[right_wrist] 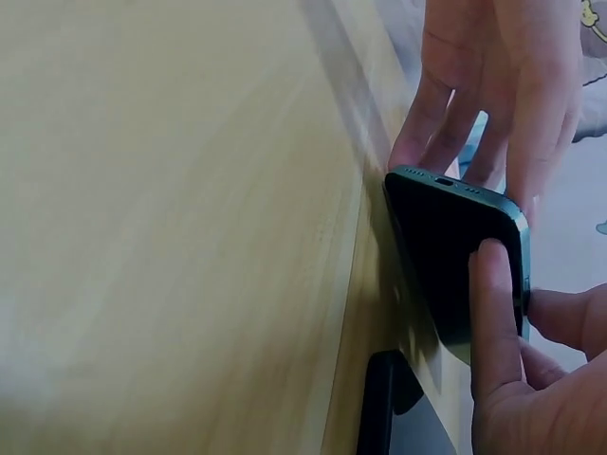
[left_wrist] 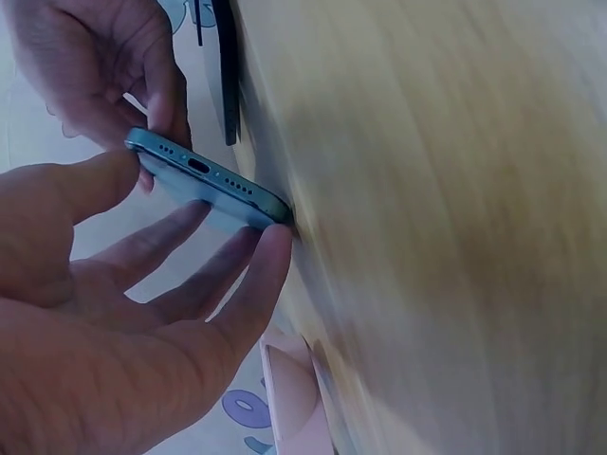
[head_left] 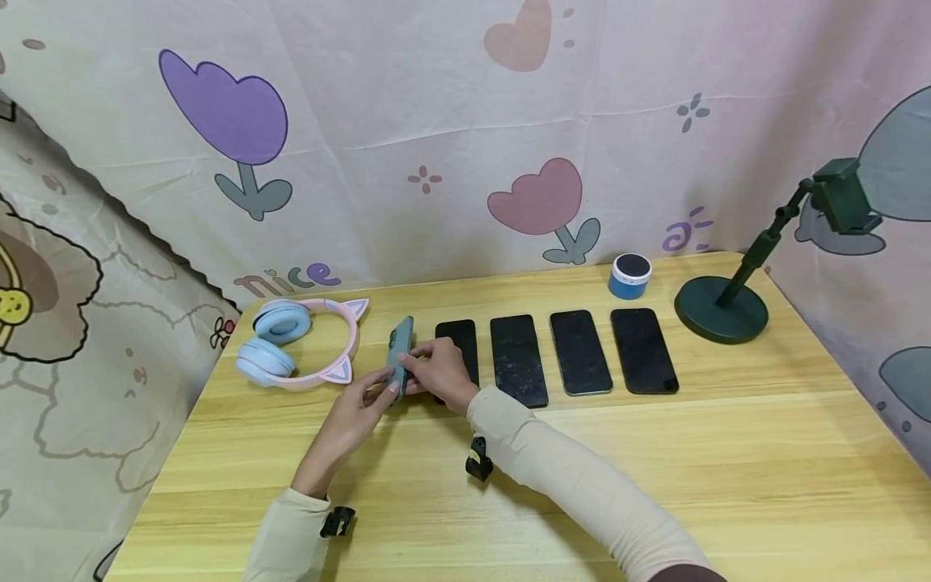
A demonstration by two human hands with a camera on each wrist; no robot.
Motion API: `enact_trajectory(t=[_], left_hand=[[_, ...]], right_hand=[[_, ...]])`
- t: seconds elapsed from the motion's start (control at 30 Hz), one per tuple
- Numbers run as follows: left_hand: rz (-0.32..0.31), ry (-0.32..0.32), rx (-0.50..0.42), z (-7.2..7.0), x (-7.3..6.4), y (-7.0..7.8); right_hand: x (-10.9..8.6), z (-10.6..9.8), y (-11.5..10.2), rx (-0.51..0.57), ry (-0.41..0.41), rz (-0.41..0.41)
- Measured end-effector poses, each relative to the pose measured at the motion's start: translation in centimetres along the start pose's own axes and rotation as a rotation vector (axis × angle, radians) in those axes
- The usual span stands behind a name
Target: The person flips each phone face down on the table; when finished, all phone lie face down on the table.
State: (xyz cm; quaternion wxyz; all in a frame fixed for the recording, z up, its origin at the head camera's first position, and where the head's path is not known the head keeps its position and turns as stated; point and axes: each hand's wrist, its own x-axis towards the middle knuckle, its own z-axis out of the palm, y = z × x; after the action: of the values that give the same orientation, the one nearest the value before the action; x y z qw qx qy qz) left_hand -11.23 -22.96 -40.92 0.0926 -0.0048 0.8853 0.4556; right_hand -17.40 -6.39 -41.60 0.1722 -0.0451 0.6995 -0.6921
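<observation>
A teal-green smartphone (head_left: 400, 343) is held tilted up on its long edge, just left of a row of phones. My left hand (head_left: 355, 416) grips its near end, with thumb and fingertips on its edges and back in the left wrist view. My right hand (head_left: 442, 373) pinches it from the other side; in the right wrist view one digit lies across the dark screen of the smartphone (right_wrist: 441, 232). The charging port end of the smartphone (left_wrist: 204, 171) faces the left wrist camera. Beside it, a black phone (head_left: 460, 330) lies flat, partly hidden by my right hand.
More dark phones lie to the right: one phone (head_left: 518, 360), another phone (head_left: 582, 352) and a third phone (head_left: 644, 350). Pink-and-blue cat-ear headphones (head_left: 272, 360) lie left on the wooden table (head_left: 582, 477). A blue round speaker (head_left: 629, 279) and a green desk lamp (head_left: 722, 311) stand at back right.
</observation>
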Motion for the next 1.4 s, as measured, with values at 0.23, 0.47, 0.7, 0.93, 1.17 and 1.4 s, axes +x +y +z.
enact_trajectory(t=[0.23,0.47,0.7,0.93,1.17,1.4], left_hand=[[-0.007,0.018,0.051,-0.02,-0.12,-0.14],[0.008,0.050,0.117,-0.06,-0.11,-0.14],[0.019,0.077,0.183,0.03,0.14,-0.40],[0.003,0.096,0.214,0.03,0.30,-0.44],[-0.027,0.107,0.245,-0.03,0.40,-0.38],[-0.036,0.110,0.250,-0.01,0.46,-0.34]], right_hand=[[0.11,-0.14,0.24,-0.040,0.040,-0.011],[0.25,-0.27,0.55,-0.167,0.050,-0.023],[0.08,-0.35,0.54,-0.275,0.022,-0.030],[0.01,-0.47,0.58,-0.395,0.004,-0.056],[0.29,-0.44,0.66,-0.535,-0.005,-0.082],[0.38,-0.37,0.57,-0.613,-0.013,-0.085]])
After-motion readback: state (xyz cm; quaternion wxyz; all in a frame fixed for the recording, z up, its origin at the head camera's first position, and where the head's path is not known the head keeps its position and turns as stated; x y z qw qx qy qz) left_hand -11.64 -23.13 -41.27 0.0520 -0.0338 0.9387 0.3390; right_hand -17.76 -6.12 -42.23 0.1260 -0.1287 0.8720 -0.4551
